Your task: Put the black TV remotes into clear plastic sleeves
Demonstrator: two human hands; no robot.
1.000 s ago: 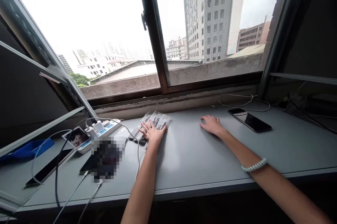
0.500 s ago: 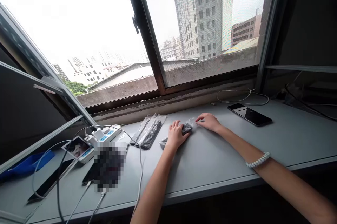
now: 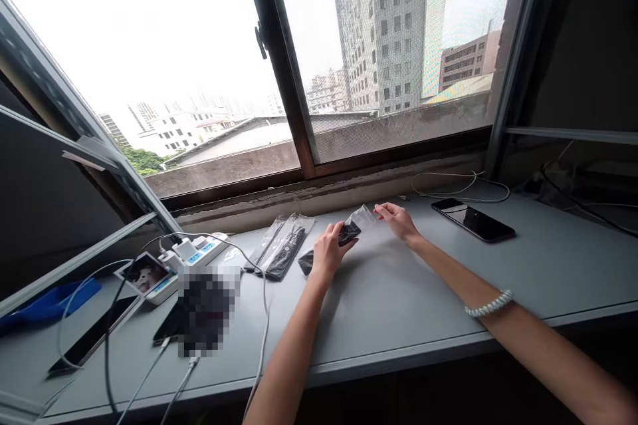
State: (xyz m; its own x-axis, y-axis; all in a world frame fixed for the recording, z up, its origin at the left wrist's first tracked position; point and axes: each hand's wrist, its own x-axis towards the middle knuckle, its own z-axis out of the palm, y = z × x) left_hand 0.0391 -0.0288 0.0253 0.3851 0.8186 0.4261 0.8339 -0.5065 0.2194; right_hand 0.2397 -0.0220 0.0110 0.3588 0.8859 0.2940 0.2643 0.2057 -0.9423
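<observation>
Fingers of our left hand (image 3: 327, 252) are curved closely over a dark, narrow bundle in a clear plastic sleeve (image 3: 350, 232), the thumb along its near right side, so that we hold it at the middle while one end shows to each side of the hand. Fingertips of our right hand (image 3: 396, 220) are drawn narrowly together and pinch the loose, see-through end of that sleeve, which rises a little from the bundle. We wear a pale, coiled bracelet (image 3: 491, 305) on the right forearm.

The bundle is near the back of a smooth grey tabletop (image 3: 399, 308), between our two hands. Just left of it lie flat dark packets in clear, crinkled plastic (image 3: 282, 249), set side by side and apart from our fingers. To the right of our right hand we see a black, glossy smartphone (image 3: 472, 220) lying flat, and behind it a loosely looped white cable (image 3: 461, 199).

Farther left, we have a long white power strip with blue socket panels (image 3: 214, 247), with white plugs in it, and a dark device blurred into squares (image 3: 207, 312) in front of it. Beyond the table's back edge stands a dark-framed sliding window (image 3: 289, 92), tilted in our view.
</observation>
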